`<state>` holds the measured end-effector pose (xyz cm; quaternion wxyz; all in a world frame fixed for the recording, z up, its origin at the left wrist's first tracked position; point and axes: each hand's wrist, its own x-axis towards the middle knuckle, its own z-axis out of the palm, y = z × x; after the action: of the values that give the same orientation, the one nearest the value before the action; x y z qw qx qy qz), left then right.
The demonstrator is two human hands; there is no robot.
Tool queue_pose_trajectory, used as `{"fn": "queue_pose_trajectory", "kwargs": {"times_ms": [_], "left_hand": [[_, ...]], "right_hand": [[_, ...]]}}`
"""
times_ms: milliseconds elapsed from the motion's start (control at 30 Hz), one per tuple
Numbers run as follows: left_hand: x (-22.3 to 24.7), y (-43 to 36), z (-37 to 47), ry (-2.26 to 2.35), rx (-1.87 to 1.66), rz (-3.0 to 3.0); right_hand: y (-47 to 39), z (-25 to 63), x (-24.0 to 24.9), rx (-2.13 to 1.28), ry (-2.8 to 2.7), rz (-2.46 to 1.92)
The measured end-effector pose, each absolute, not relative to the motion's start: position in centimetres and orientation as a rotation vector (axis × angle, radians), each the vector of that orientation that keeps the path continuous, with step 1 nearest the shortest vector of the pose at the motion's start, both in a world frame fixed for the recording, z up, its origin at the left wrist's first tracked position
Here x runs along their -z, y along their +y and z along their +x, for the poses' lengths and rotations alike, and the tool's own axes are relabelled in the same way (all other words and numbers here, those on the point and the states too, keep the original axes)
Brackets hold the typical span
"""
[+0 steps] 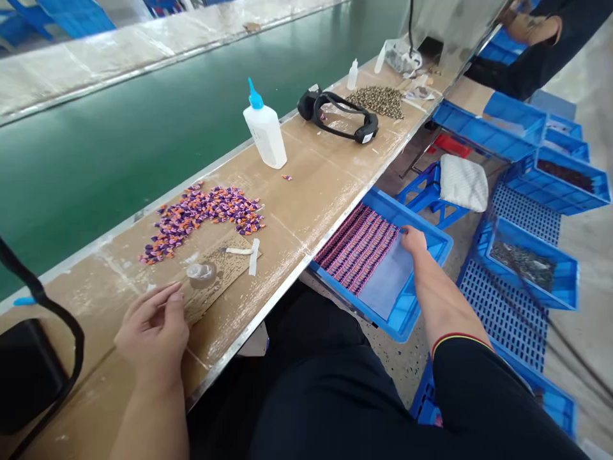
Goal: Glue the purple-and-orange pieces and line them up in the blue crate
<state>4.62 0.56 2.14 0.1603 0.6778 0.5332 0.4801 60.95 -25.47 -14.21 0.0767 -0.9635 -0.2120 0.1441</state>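
Observation:
My left hand point(156, 326) hovers at the table edge beside a cardboard piece point(215, 287), thumb and fingers pinched; whether anything is between them I cannot make out. Just beyond the fingertips, a small clear cup point(201, 275) sits on the cardboard. Behind it lies a heap of small purple, pink and orange pieces point(211, 207). My right hand point(414, 240) reaches down into a blue plastic tray point(443, 246), its fingers closed at the end of the rows of purple, pink and orange pieces point(366, 243). These rows rest on a pale sheet point(390, 287). What the right fingertips grip is hidden.
On the table stand a white glue bottle point(266, 134) with a blue tip, a black headset point(340, 118) and a pile of brass-coloured bits point(378, 100). A green belt point(143, 121) runs behind. Blue crates point(531, 262) and a stool point(462, 182) are at right; another person point(541, 38) sits beyond.

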Motion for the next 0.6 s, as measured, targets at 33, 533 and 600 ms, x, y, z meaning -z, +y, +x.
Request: {"fn": "queue_pose_trajectory", "kwargs": {"times_ms": [33, 533, 600], "left_hand": [[-2.1, 0.6, 4.6, 1.533, -1.377, 1.935], [-1.8, 1.2, 4.8, 1.493, -1.373, 2.029], [-1.7, 1.3, 4.7, 1.495, -1.386, 2.027]], "right_hand": [[-25.3, 61.0, 14.1, -0.450, -0.647, -2.888], [-24.5, 63.1, 14.1, -0.633, -0.834, -2.986], [-24.3, 63.3, 14.3, -0.642, -0.868, -3.000]]}}
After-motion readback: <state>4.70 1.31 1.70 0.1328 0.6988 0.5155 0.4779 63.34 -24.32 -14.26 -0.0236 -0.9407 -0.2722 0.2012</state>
